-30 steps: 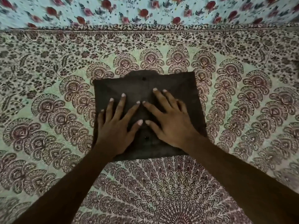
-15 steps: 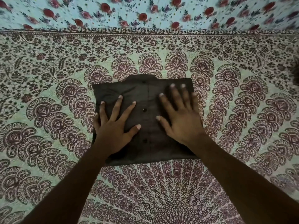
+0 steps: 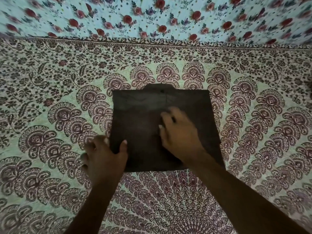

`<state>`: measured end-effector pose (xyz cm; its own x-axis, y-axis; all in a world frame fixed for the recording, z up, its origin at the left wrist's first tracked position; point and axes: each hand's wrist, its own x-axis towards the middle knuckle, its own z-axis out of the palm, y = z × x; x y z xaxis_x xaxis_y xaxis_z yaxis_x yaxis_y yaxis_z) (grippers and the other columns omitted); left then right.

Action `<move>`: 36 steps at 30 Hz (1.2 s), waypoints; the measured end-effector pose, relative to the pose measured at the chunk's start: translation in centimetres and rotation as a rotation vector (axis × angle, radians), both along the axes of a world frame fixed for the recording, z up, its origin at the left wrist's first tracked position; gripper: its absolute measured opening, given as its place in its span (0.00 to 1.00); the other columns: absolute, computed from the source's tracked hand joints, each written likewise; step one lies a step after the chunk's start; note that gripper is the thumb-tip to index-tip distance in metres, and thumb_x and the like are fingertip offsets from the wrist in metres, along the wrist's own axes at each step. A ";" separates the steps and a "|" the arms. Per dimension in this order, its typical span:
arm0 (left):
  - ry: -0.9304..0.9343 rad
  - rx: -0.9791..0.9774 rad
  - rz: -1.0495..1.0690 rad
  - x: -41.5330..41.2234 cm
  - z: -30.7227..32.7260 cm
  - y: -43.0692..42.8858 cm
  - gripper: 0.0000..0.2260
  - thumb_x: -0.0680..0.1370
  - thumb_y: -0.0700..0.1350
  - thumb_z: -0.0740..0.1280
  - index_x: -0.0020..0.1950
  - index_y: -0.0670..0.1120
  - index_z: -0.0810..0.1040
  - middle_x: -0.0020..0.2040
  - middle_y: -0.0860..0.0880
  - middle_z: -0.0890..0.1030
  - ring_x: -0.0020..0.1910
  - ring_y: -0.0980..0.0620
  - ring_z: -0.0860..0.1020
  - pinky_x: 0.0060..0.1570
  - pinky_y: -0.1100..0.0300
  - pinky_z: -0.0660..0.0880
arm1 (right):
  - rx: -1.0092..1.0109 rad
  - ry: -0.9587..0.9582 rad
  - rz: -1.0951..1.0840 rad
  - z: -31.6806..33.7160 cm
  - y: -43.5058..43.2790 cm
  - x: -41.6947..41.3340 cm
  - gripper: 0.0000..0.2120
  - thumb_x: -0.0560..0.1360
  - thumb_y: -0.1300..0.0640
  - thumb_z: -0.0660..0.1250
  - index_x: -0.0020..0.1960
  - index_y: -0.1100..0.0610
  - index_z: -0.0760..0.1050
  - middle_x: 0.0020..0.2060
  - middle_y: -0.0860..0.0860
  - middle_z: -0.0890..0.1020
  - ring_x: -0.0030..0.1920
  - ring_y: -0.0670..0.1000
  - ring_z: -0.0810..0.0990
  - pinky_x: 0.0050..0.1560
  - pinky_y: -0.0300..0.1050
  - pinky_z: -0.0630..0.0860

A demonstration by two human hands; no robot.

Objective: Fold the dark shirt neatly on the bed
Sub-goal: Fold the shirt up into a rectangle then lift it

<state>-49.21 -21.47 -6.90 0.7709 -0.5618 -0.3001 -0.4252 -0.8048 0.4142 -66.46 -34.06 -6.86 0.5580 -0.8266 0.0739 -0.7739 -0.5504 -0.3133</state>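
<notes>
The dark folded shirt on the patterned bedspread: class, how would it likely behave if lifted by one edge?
The dark folded cloth shirt would probably sag and unfold, since it lies soft and flat. It looks light, so pushing may bunch it on the patterned bedspread.

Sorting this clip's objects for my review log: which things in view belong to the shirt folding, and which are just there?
Belongs to the job:
- shirt, dark, folded into a rectangle
- left hand at the shirt's near-left edge, thumb on top
- right hand on the shirt
- bedsheet under the shirt

Just there:
- floral cloth beyond the bedsheet's far edge
</notes>
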 end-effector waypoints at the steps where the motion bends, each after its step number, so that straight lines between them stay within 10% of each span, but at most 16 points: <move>1: 0.030 0.048 0.011 -0.1 0.3 0.9 0.32 0.74 0.63 0.72 0.69 0.45 0.69 0.70 0.37 0.70 0.70 0.32 0.68 0.66 0.34 0.67 | 0.123 -0.053 0.015 0.2 0.4 1.4 0.16 0.80 0.53 0.64 0.64 0.59 0.76 0.63 0.59 0.75 0.58 0.61 0.79 0.58 0.57 0.79; 7: 0.393 -0.010 0.051 1.3 0.4 1.4 0.24 0.71 0.54 0.80 0.60 0.44 0.81 0.50 0.46 0.84 0.51 0.42 0.82 0.49 0.54 0.76 | 0.582 -0.149 -0.173 -0.3 -0.4 7.3 0.21 0.82 0.41 0.63 0.40 0.57 0.72 0.40 0.54 0.78 0.44 0.57 0.80 0.47 0.50 0.76; 13: 0.450 -0.356 -0.041 -1.2 2.3 0.8 0.10 0.74 0.38 0.75 0.49 0.50 0.78 0.41 0.60 0.80 0.42 0.63 0.79 0.32 0.77 0.72 | 0.775 0.000 -0.234 4.3 -0.8 9.8 0.43 0.67 0.17 0.58 0.55 0.55 0.81 0.44 0.52 0.82 0.42 0.52 0.80 0.43 0.46 0.74; 22: 0.532 -0.501 -0.276 -6.1 1.8 1.7 0.31 0.78 0.36 0.70 0.61 0.72 0.63 0.44 0.72 0.79 0.44 0.74 0.79 0.41 0.76 0.76 | 0.588 0.219 -0.140 5.8 -1.4 10.9 0.18 0.72 0.54 0.76 0.54 0.57 0.70 0.56 0.59 0.78 0.52 0.61 0.81 0.43 0.47 0.75; 28: 1.014 -0.837 0.112 -5.4 3.7 3.3 0.27 0.69 0.53 0.78 0.62 0.41 0.77 0.58 0.41 0.85 0.59 0.46 0.84 0.53 0.52 0.83 | 0.620 0.004 -0.141 8.0 -2.2 6.1 0.16 0.76 0.60 0.72 0.59 0.63 0.71 0.52 0.57 0.76 0.54 0.57 0.77 0.46 0.45 0.70; 31: 1.007 -0.790 0.299 -5.0 4.9 4.3 0.09 0.82 0.49 0.67 0.55 0.45 0.80 0.58 0.44 0.86 0.60 0.43 0.83 0.63 0.43 0.78 | 0.663 -0.159 -0.118 11.3 -1.7 2.7 0.21 0.70 0.60 0.78 0.60 0.63 0.76 0.53 0.56 0.83 0.54 0.55 0.82 0.54 0.49 0.80; 36: 1.056 -0.600 0.338 -5.4 5.9 6.4 0.11 0.86 0.50 0.60 0.64 0.50 0.79 0.65 0.49 0.82 0.65 0.49 0.79 0.58 0.51 0.75 | 0.805 -0.450 0.010 19.4 2.7 -2.2 0.17 0.70 0.72 0.77 0.56 0.62 0.82 0.49 0.47 0.88 0.49 0.44 0.87 0.50 0.41 0.83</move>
<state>-54.59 -15.03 -1.05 0.4425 -0.6450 -0.6230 0.5252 -0.3766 0.7631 -68.68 -31.36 12.56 0.6233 -0.7180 -0.3098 -0.4826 -0.0415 -0.8749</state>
